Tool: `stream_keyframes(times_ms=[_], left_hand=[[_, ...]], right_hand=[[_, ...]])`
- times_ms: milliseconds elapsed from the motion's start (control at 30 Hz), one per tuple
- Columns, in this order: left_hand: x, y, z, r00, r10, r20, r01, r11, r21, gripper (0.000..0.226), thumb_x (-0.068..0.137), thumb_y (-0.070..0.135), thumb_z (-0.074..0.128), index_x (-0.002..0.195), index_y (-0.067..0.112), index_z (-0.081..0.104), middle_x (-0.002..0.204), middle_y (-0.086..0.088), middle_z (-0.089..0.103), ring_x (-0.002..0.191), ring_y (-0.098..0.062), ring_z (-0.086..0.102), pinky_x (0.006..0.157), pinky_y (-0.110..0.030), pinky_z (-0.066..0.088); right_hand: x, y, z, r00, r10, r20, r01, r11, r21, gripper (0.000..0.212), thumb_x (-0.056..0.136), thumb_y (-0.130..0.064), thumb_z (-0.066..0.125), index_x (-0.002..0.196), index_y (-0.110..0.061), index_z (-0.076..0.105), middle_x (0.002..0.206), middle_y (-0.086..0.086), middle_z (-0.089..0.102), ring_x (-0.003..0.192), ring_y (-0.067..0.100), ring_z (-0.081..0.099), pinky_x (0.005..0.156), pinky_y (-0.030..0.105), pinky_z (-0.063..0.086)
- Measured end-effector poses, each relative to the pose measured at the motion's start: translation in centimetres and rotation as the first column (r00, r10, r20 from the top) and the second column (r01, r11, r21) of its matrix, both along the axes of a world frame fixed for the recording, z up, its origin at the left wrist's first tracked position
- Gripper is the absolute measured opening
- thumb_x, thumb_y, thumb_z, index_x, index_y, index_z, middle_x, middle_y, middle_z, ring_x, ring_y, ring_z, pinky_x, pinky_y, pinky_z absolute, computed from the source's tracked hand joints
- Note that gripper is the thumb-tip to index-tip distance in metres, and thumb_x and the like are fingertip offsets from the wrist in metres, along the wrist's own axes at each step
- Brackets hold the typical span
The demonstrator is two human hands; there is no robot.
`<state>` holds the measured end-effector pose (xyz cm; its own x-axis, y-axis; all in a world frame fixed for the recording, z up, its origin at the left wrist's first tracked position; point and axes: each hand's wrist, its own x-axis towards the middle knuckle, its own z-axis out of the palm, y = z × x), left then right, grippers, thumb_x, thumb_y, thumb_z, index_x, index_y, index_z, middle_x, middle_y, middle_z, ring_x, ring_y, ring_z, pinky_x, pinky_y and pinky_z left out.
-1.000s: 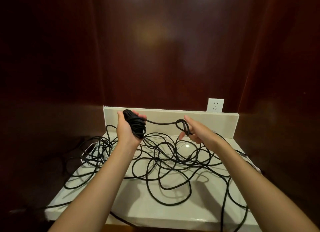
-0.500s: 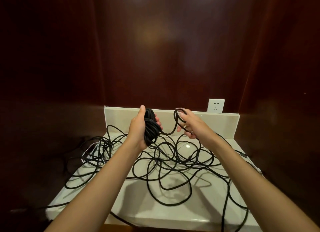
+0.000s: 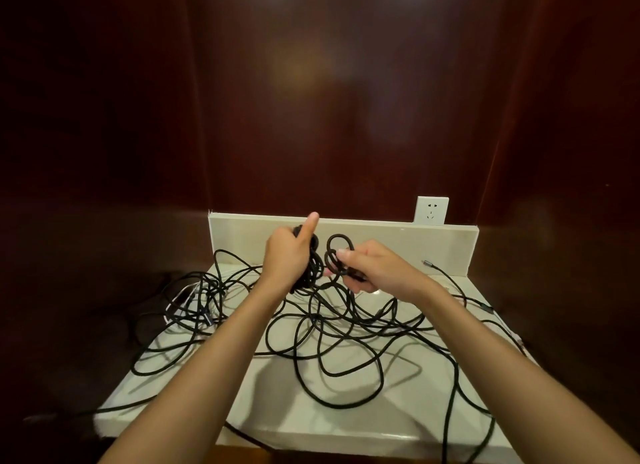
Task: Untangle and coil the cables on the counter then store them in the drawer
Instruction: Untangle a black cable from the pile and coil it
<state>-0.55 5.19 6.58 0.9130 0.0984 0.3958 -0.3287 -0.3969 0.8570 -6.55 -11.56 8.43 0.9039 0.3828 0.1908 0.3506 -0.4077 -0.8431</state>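
A tangle of black cables (image 3: pixel 346 328) sprawls over the pale counter (image 3: pixel 398 411). My left hand (image 3: pixel 287 252) grips a partly wound black coil (image 3: pixel 313 266), thumb pointing up, held above the counter near the back ledge. My right hand (image 3: pixel 372 269) pinches a small loop of the same cable (image 3: pixel 337 252) right beside the coil. The hands are almost touching. From both hands the cable trails down into the tangle. No drawer is visible.
A white wall socket (image 3: pixel 432 210) sits above the pale back ledge (image 3: pixel 415 240). A second bunch with a white cable (image 3: pixel 188 295) lies at the counter's left edge. A plug end (image 3: pixel 427 263) lies at the back right. Dark wood panels surround the counter.
My left hand has carried the coil to the right. My right hand has moved left with its loop, closing the gap between them.
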Motion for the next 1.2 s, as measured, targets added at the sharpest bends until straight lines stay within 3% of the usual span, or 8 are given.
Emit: stream_keyframes(times_ms=[167, 300, 400, 567, 700, 833, 967, 1200], left_hand=[[-1.1, -0.2, 0.2, 0.933, -0.226, -0.279, 0.247, 0.968, 0.041, 0.075, 0.101, 0.066, 0.024, 0.079, 0.013, 0.071, 0.069, 0.0, 0.065, 0.068, -0.013, 0.062, 0.069, -0.027, 0.05], [-1.5, -0.1, -0.1, 0.865, -0.294, -0.407, 0.302, 0.952, -0.047, 0.076, 0.1, 0.067, 0.013, 0.092, 0.016, 0.069, 0.087, -0.007, 0.072, 0.085, -0.02, 0.07, 0.084, -0.033, 0.055], [-1.6, 0.0, -0.3, 0.8, -0.307, -0.515, 0.318, 0.945, -0.069, 0.09, 0.096, 0.075, 0.01, 0.097, 0.007, 0.069, 0.09, -0.014, 0.075, 0.084, -0.024, 0.071, 0.095, -0.041, 0.054], [-2.9, 0.2, 0.2, 0.692, -0.41, -0.594, 0.402, 0.903, -0.155, 0.096, 0.095, 0.076, 0.01, 0.075, 0.001, 0.065, 0.061, -0.011, 0.069, 0.051, -0.021, 0.065, 0.06, -0.028, 0.056], [-3.0, 0.7, -0.2, 0.617, -0.508, -0.601, 0.569, 0.816, -0.106, 0.105, 0.09, 0.081, 0.014, 0.105, -0.006, 0.07, 0.082, -0.014, 0.07, 0.07, -0.024, 0.066, 0.074, -0.033, 0.055], [-3.6, 0.6, 0.1, 0.618, -0.561, -0.551, 0.693, 0.719, 0.046, 0.07, 0.092, 0.071, 0.044, 0.094, 0.006, 0.07, 0.084, -0.01, 0.07, 0.074, -0.024, 0.064, 0.08, -0.041, 0.054], [-3.7, -0.4, -0.3, 0.626, -0.534, -0.569, 0.762, 0.573, 0.301, 0.062, 0.075, 0.065, 0.071, 0.081, 0.003, 0.069, 0.072, -0.009, 0.069, 0.065, -0.024, 0.061, 0.081, -0.054, 0.056], [-3.5, 1.9, -0.6, 0.406, -0.775, -0.485, 0.863, 0.5, -0.075, 0.046, 0.1, 0.045, 0.052, 0.075, 0.007, 0.061, 0.062, -0.012, 0.058, 0.049, -0.023, 0.054, 0.05, -0.028, 0.048]], right_hand=[[0.5, 0.2, 0.1, 0.994, -0.111, 0.018, 0.108, 0.987, 0.121, 0.051, 0.102, -0.039, 0.049, 0.075, 0.002, 0.063, 0.054, 0.007, 0.051, 0.044, 0.011, 0.033, 0.046, 0.024, 0.025], [0.7, -0.8, 0.5, 0.998, -0.052, -0.034, 0.057, 0.981, 0.187, 0.009, 0.093, -0.017, 0.067, 0.088, -0.01, 0.069, 0.055, -0.002, 0.05, 0.048, 0.009, 0.035, 0.045, 0.019, 0.023], [0.9, -1.3, 1.1, 0.986, -0.155, 0.057, 0.151, 0.986, 0.074, 0.002, 0.082, -0.01, 0.078, 0.084, -0.01, 0.077, 0.05, -0.004, 0.052, 0.046, 0.006, 0.038, 0.046, 0.019, 0.028], [1.1, -1.9, 1.7, 0.921, -0.262, 0.287, 0.272, 0.962, 0.002, 0.011, 0.086, -0.016, 0.075, 0.08, -0.006, 0.077, 0.048, -0.017, 0.057, 0.047, -0.003, 0.049, 0.056, 0.01, 0.038], [2.1, -2.1, 0.9, 0.864, -0.336, 0.375, 0.353, 0.935, 0.024, 0.021, 0.088, -0.025, 0.073, 0.075, -0.009, 0.072, 0.048, -0.016, 0.05, 0.049, 0.0, 0.042, 0.056, 0.022, 0.036], [2.6, -1.7, 0.4, 0.846, -0.38, 0.375, 0.39, 0.919, 0.052, 0.024, 0.088, -0.027, 0.073, 0.073, -0.008, 0.069, 0.042, -0.019, 0.045, 0.044, 0.0, 0.042, 0.053, 0.02, 0.031], [2.9, -0.6, 0.1, 0.825, -0.373, 0.425, 0.44, 0.896, -0.067, 0.028, 0.086, -0.033, 0.075, 0.076, -0.007, 0.071, 0.06, -0.009, 0.06, 0.056, 0.005, 0.053, 0.057, 0.028, 0.042], [2.7, -2.7, 1.1, 0.898, -0.393, 0.199, 0.409, 0.912, -0.044, 0.04, 0.084, -0.033, 0.077, 0.054, -0.014, 0.06, 0.048, -0.003, 0.042, 0.043, 0.01, 0.031, 0.046, 0.021, 0.029]])
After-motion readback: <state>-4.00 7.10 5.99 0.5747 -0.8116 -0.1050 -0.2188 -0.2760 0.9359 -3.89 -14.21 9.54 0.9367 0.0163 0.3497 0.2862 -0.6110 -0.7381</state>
